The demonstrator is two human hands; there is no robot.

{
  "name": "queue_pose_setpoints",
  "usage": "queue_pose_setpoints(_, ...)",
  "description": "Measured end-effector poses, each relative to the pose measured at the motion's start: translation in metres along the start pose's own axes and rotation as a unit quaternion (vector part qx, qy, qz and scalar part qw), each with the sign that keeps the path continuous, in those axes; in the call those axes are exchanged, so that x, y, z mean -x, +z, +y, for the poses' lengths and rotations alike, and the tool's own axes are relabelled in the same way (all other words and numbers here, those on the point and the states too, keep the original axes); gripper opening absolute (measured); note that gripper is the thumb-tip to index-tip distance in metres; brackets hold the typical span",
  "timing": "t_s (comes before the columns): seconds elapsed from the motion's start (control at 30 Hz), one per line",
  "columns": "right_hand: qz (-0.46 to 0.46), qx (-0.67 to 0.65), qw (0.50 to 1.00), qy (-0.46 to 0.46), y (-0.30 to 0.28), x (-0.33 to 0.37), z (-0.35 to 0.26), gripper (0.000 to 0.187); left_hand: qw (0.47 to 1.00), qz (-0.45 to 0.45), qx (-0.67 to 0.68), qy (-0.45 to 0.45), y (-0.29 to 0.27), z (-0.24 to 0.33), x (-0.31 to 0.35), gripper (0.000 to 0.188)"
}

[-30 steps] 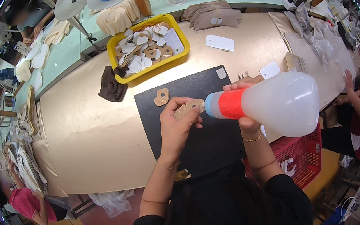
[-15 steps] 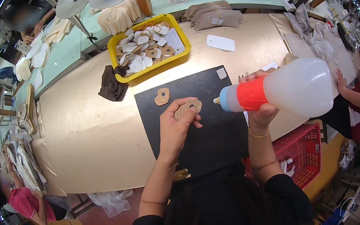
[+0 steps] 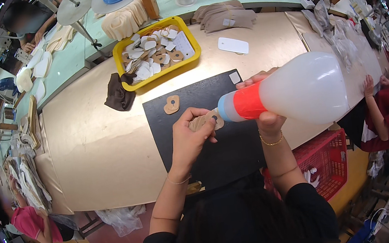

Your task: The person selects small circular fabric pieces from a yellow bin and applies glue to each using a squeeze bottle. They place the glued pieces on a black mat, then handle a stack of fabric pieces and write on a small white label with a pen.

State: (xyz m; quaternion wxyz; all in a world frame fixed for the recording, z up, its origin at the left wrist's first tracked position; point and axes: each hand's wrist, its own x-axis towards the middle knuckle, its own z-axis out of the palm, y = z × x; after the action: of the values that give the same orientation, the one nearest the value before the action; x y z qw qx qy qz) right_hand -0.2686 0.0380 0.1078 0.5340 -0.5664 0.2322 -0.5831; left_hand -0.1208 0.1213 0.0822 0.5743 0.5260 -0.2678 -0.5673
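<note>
My left hand [image 3: 191,134] is closed around a fanned stack of tan cut pieces [image 3: 200,122], the front one marked with a dark spot. In my right hand [image 3: 268,117] is a large translucent squeeze bottle [image 3: 305,88] with a red band and a light-blue cap, tilted sideways. Its nozzle end meets the front piece of the stack; the tip itself is hard to make out. Both hands are above a black mat [image 3: 210,168]. On that mat a couple of loose tan pieces [image 3: 171,105] lie at the left and a small white piece [image 3: 234,78] at the far right corner.
Beyond the mat stands a yellow tray [image 3: 196,52] of white and tan pieces, with a dark brown cloth [image 3: 119,93] beside it. A white card [image 3: 233,45] and stacked brown pieces [image 3: 222,17] lie to its right. A red crate [image 3: 335,162] stands low right. Other people work at both sides.
My right hand has brought the bottle leftward, so its nozzle has gone from apart to meeting the held stack. My left hand has stayed nearly in place.
</note>
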Motion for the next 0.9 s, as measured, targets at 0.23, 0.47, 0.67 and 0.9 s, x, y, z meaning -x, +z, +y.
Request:
queue_pose_setpoints(0.23, -0.099, 0.090, 0.991, -0.019, -0.015, 0.002, 0.015, 0.087, 1.000, -0.013, -0.012, -0.009, 0.003, 0.003, 0.001, 0.016)
queue_pose_setpoints(0.47, -0.080, 0.159, 0.981, -0.071, -0.020, 0.003, 0.026, 0.073, 0.999, -0.023, 0.022, -0.029, 0.004, 0.003, 0.002, 0.016)
queue_pose_setpoints(0.67, 0.039, 0.010, 0.993, -0.114, -0.023, -0.003, 0.019, 0.066, 1.000, 0.010, -0.013, -0.019, -0.012, -0.005, -0.006, 0.020)
queue_pose_setpoints(0.9, 0.029, 0.186, 0.974, -0.126, -0.033, -0.001, 0.020, 0.075, 0.972, 0.098, -0.213, 0.003, -0.051, -0.020, -0.060, 0.021)
